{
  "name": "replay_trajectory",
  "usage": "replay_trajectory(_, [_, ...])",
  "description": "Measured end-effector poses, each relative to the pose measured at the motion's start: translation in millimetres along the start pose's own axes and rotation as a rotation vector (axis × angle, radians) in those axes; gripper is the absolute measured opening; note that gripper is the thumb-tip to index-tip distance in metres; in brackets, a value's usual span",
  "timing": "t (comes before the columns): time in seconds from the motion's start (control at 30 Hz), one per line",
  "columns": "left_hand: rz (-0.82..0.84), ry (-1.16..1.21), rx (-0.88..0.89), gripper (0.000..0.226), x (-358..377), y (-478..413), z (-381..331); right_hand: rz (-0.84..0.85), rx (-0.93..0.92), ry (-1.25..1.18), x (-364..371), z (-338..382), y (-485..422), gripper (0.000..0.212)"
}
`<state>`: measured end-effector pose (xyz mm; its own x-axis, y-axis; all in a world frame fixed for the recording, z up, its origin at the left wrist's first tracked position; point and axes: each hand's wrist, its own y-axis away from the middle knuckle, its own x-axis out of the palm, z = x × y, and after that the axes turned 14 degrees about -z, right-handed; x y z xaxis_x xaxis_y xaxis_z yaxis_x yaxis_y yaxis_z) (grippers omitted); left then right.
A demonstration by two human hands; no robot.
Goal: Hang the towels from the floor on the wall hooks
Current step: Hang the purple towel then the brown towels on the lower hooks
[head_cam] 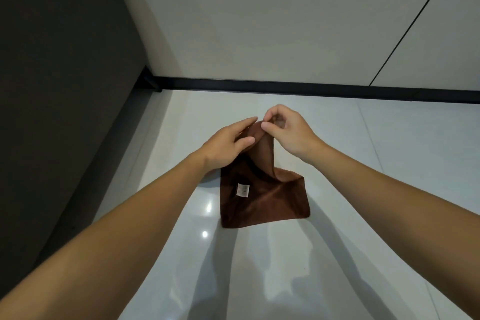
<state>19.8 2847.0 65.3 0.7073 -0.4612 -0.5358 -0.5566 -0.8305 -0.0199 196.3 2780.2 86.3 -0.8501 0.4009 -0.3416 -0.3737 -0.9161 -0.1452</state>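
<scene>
A brown towel (262,195) with a small white label hangs above the glossy white floor, pulled up by one corner into a peak. My right hand (288,132) pinches that top corner between thumb and fingers. My left hand (228,145) touches the same raised edge from the left, fingers extended along the cloth and thumb against it. The towel's lower part spreads out below both hands. No wall hooks are in view.
A white wall (259,21) with a black baseboard (285,87) stands straight ahead. A dark wall panel (52,86) runs along the left side. The white tiled floor (363,150) stretches to the right and toward me.
</scene>
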Motion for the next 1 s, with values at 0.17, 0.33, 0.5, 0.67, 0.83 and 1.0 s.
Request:
replay_trajectory(0.17, [0.064, 0.147, -0.017, 0.047, -11.4, 4.2, -21.0, -0.038, -0.035, -0.116, -7.9, 21.2, -0.8, 0.019])
replay_trajectory(0.33, [0.149, 0.203, -0.090, 0.007, -15.4, 7.1, -40.6, -0.023, 0.030, -0.238, -14.1, 32.0, -2.1, 0.018])
replay_trajectory(0.5, [-0.151, 0.174, -0.038, 0.024, -21.8, -3.4, -49.0, 0.052, 0.189, -0.284, -17.1, 31.1, -2.9, 0.022])
replay_trajectory(0.67, [-0.440, 0.320, -0.108, 0.028, -40.4, -18.1, -61.1, 0.244, 0.187, 0.027, -23.3, 21.3, 3.8, 0.016])
replay_trajectory(0.83, [-0.526, 0.239, -0.182, 0.027, -46.5, -19.5, -60.1, 0.043, 0.159, -0.152, -22.9, 35.0, -1.6, 0.016])
replay_trajectory(1.0, [-0.452, 0.214, -0.150, 0.024, -41.6, -9.4, -71.8, 0.186, 0.136, 0.015, -11.1, 40.2, 1.7, 0.025])
